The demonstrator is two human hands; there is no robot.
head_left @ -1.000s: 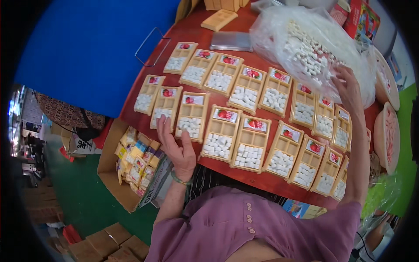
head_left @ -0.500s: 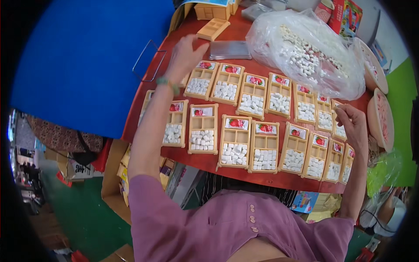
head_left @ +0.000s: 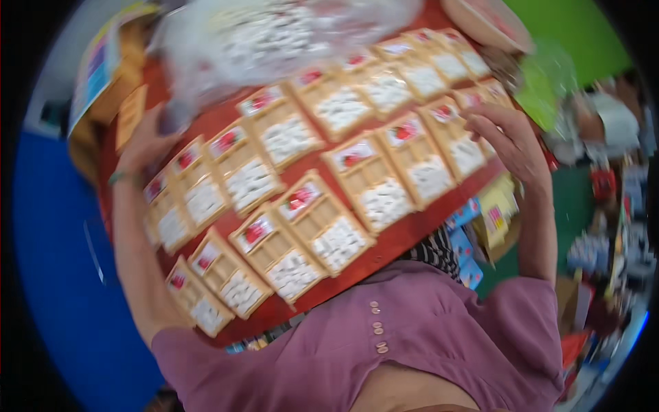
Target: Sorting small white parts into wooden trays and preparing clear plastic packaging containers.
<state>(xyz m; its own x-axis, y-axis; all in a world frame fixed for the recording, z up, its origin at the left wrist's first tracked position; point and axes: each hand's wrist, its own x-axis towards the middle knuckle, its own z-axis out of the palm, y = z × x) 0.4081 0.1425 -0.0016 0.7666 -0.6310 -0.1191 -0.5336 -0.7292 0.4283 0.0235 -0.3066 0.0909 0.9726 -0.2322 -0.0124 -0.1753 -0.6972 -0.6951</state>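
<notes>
Two rows of small tan trays hold white marshmallow-like pieces [head_left: 338,245] in their large compartments and strawberry-printed sachets [head_left: 299,199] at the top. One such tray [head_left: 374,187] is near the middle of the front row. At the far left, my left hand [head_left: 145,144] reaches past the back row, thumb and fingers apart, beside a clear grey plastic stack [head_left: 176,117]; whether it touches the stack is blurred. My right hand [head_left: 509,141] hovers over the right-end trays, fingers loosely bent and apart, with nothing visible in them.
A big clear bag [head_left: 274,38] of white pieces lies behind the trays on the red table [head_left: 374,261]. A pink bowl [head_left: 491,24] sits at the back right, near a green plastic bag [head_left: 546,93]. A tan tray piece [head_left: 130,117] lies at the back left.
The view has turned and shifted, and now it is blurred. My left hand has come closer to the grey plastic stack. My right hand remains over the right-end trays.
</notes>
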